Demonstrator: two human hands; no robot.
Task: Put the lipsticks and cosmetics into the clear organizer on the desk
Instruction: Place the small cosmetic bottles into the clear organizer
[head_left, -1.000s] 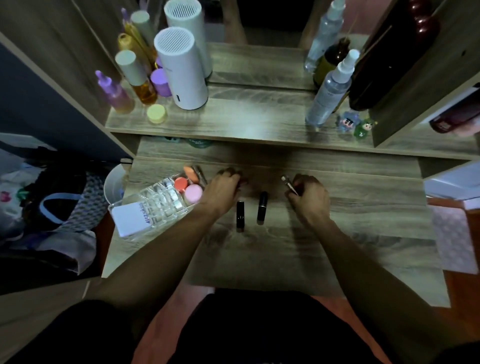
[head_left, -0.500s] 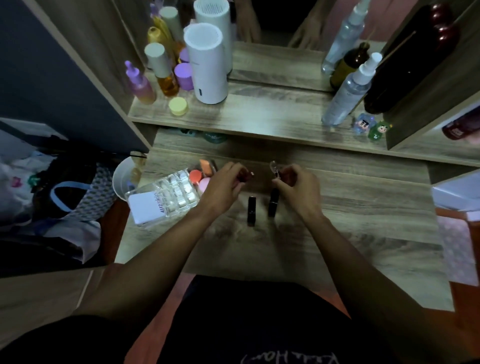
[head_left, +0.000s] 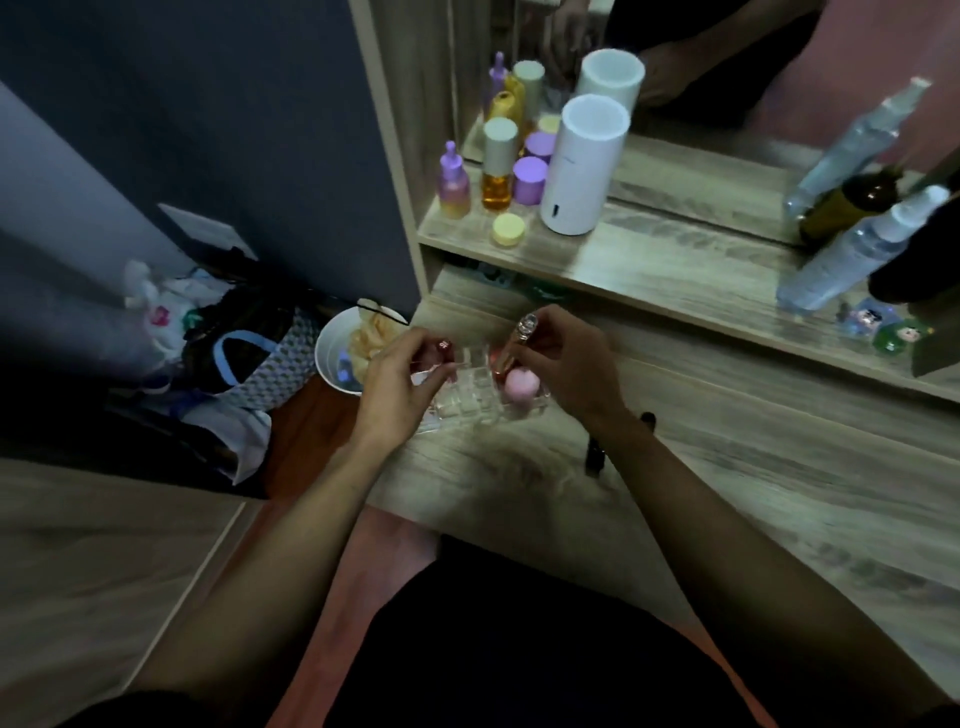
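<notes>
Motion blur softens most of the scene. The clear organizer (head_left: 470, 397) sits at the left end of the wooden desk (head_left: 753, 467), half covered by both hands, so its compartments can hardly be told apart; a pink sponge (head_left: 521, 383) rests in its right end. The left hand (head_left: 400, 384) pinches a small reddish item (head_left: 442, 347) over the organizer's left part — too blurred to name. The right hand (head_left: 566, 364) grips a slim gold-toned lipstick tube (head_left: 517, 340) with a clear cap, tilted above the organizer. A black lipstick (head_left: 594, 456) lies on the desk, largely hidden behind the right forearm. On the shelf, a white cylinder (head_left: 582, 166) carries a faint mark — unreadable. The spray bottle (head_left: 857, 249) is blurred too.
</notes>
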